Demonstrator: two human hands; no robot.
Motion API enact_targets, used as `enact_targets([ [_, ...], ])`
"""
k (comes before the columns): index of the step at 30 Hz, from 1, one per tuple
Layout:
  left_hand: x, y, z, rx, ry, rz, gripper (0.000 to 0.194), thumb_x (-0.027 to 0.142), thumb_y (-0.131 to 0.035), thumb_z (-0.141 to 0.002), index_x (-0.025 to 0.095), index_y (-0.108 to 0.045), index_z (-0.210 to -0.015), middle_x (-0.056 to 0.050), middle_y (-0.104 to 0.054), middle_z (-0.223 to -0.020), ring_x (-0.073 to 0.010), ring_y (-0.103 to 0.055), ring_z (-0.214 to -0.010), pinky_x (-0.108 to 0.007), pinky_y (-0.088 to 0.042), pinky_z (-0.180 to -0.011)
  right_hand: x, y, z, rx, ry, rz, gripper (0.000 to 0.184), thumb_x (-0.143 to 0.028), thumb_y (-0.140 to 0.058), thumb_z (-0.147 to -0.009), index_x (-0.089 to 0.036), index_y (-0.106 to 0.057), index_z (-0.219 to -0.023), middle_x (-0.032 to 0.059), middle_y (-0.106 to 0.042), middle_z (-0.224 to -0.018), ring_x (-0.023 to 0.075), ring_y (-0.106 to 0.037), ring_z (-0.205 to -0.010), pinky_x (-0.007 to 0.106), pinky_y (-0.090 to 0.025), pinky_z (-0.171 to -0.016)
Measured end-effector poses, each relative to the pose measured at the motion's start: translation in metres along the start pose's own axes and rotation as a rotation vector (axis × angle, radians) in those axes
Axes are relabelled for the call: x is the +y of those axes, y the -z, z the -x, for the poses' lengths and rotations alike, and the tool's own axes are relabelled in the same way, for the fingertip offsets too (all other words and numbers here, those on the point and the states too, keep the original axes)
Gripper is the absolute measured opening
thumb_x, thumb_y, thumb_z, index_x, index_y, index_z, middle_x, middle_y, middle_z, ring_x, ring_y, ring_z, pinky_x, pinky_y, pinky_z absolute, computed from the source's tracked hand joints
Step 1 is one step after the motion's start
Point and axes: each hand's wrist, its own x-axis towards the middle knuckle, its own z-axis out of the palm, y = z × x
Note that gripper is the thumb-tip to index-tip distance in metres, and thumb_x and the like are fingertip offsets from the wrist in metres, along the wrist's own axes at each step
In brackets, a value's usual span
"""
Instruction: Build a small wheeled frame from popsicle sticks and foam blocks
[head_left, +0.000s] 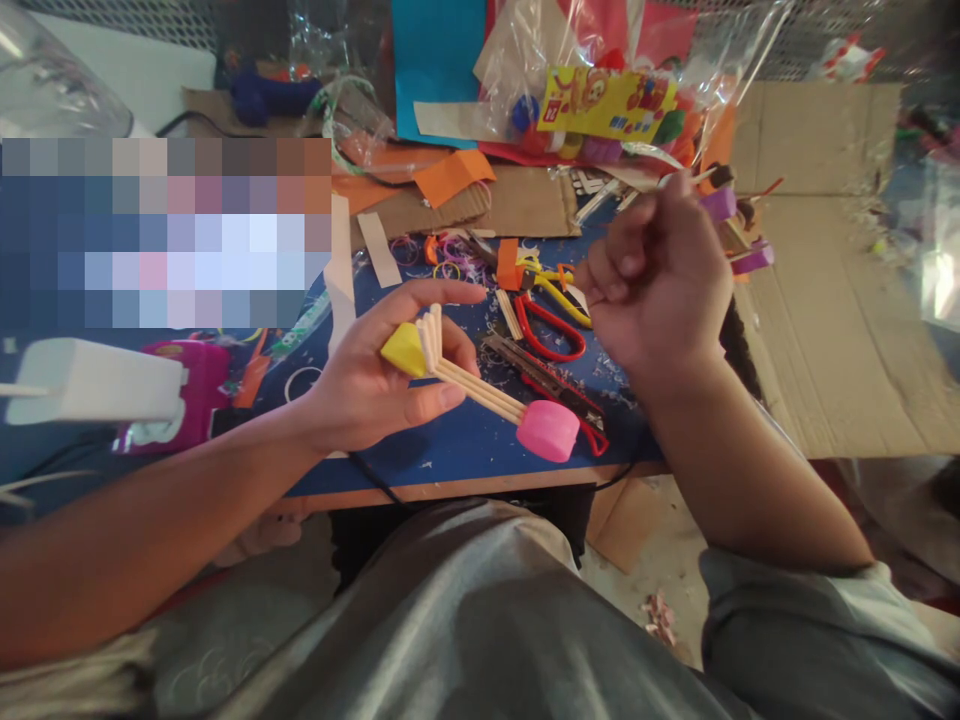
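My left hand (397, 370) holds a small stick model (480, 388) between thumb and fingers, above the blue table. Several pale wooden sticks run side by side in it, with a bent-up bundle of short sticks near my fingers. A pink clay lump (549, 431) caps its lower right end, and a yellow clay piece (405, 350) sits at the other end. To the right, my right hand (660, 270) is raised with its fingers curled and pinched together; what they hold, if anything, I cannot make out. Scissors with red handles (551, 330) and a utility knife (547, 380) lie between the hands.
Behind are a clear bag of coloured clay (611, 105), orange paper (454, 178) and rubber bands (465, 255). Cardboard (847, 330) covers the right side, with purple-footed stick pieces (752, 257) beside it. A white charger (97, 380) stands at left. A pixelated block hides the upper left.
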Motion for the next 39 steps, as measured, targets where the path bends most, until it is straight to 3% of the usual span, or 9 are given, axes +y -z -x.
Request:
enact_targets([
  [2,0.000,0.000,0.000,0.013,0.006,0.003,0.075,0.035,-0.105,-0.084,0.026,-0.072,-0.151,-0.006,-0.084,-0.095,-0.0178,-0.073,-0.072,-0.028,-0.061,-0.063,0.002,-0.007,0.004,-0.010,-0.007,-0.023,0.043,-0.053,-0.107,-0.080,-0.030,-0.073,-0.093,-0.0075,-0.053,-0.069,0.0111,-0.030,-0.051,0.037,-0.026,-0.051],
  [3,-0.001,-0.001,0.000,0.023,0.005,0.004,0.073,0.035,-0.105,-0.084,0.026,-0.073,-0.149,-0.006,-0.084,-0.094,-0.0178,-0.074,-0.072,-0.028,-0.062,-0.063,0.004,-0.010,0.007,-0.042,0.003,-0.021,0.039,-0.051,-0.106,-0.082,-0.030,-0.075,-0.092,-0.0070,-0.055,-0.069,0.0105,-0.032,-0.051,0.036,-0.026,-0.051],
  [7,0.000,-0.002,0.001,0.014,-0.059,-0.036,0.067,0.028,-0.105,-0.085,0.025,-0.077,-0.146,-0.005,-0.084,-0.098,-0.0181,-0.079,-0.079,-0.027,-0.066,-0.070,0.007,-0.015,0.016,-0.228,0.067,0.069,0.052,-0.063,-0.091,-0.101,-0.025,-0.071,-0.072,-0.0037,-0.052,-0.062,0.0111,-0.042,-0.051,0.033,-0.031,-0.051],
  [13,0.005,-0.004,0.001,0.013,-0.131,-0.218,0.065,0.021,-0.102,-0.084,0.026,-0.078,-0.144,-0.005,-0.086,-0.103,-0.0201,-0.083,-0.085,-0.027,-0.069,-0.074,-0.002,-0.015,0.026,-0.412,0.115,0.244,0.045,-0.060,-0.087,-0.107,-0.021,-0.082,-0.085,0.0029,-0.071,-0.079,0.0139,-0.057,-0.068,0.032,-0.043,-0.063],
  [19,0.007,-0.005,-0.001,-0.022,-0.176,-0.223,0.063,0.015,-0.099,-0.086,0.023,-0.078,-0.144,-0.006,-0.088,-0.105,-0.0185,-0.084,-0.084,-0.026,-0.069,-0.077,-0.002,-0.015,0.024,-0.550,-0.026,0.366,0.051,-0.067,-0.093,-0.098,-0.017,-0.087,-0.090,0.0010,-0.068,-0.074,0.0130,-0.054,-0.067,0.030,-0.039,-0.060],
  [25,0.014,-0.007,-0.001,-0.037,-0.216,-0.236,0.058,0.013,-0.097,-0.087,0.021,-0.079,-0.141,-0.006,-0.086,-0.104,-0.0163,-0.084,-0.081,-0.022,-0.071,-0.075,-0.002,-0.013,0.020,-0.681,-0.055,0.448,0.063,-0.076,-0.084,-0.102,-0.016,-0.088,-0.086,0.0003,-0.065,-0.068,0.0127,-0.053,-0.066,0.030,-0.039,-0.062],
  [30,0.017,-0.010,-0.001,0.005,-0.195,-0.257,0.048,0.016,-0.098,-0.088,0.025,-0.082,-0.133,-0.006,-0.087,-0.101,-0.0191,-0.085,-0.080,-0.024,-0.072,-0.072,-0.009,-0.016,0.022,-0.809,-0.148,0.431,0.065,-0.074,-0.077,-0.108,-0.012,-0.088,-0.089,-0.0009,-0.062,-0.069,0.0109,-0.050,-0.066,0.028,-0.038,-0.062],
  [35,0.012,-0.011,-0.001,-0.001,-0.246,-0.285,0.046,0.016,-0.096,-0.089,0.023,-0.080,-0.132,-0.005,-0.086,-0.098,-0.0166,-0.082,-0.078,-0.023,-0.069,-0.070,-0.011,-0.017,0.023,-0.895,-0.205,0.374,0.061,-0.070,-0.076,-0.111,-0.013,-0.084,-0.090,0.0015,-0.070,-0.079,0.0117,-0.059,-0.073,0.026,-0.045,-0.068],
  [39,0.014,-0.012,0.001,0.029,-0.184,-0.306,0.035,0.024,-0.095,-0.094,0.022,-0.082,-0.126,-0.006,-0.087,-0.099,-0.0166,-0.083,-0.079,-0.022,-0.068,-0.068,-0.006,-0.019,0.023,-0.851,-0.216,0.242,0.049,-0.061,-0.088,-0.105,-0.015,-0.084,-0.090,0.0046,-0.078,-0.085,0.0139,-0.065,-0.078,0.027,-0.051,-0.071],
])
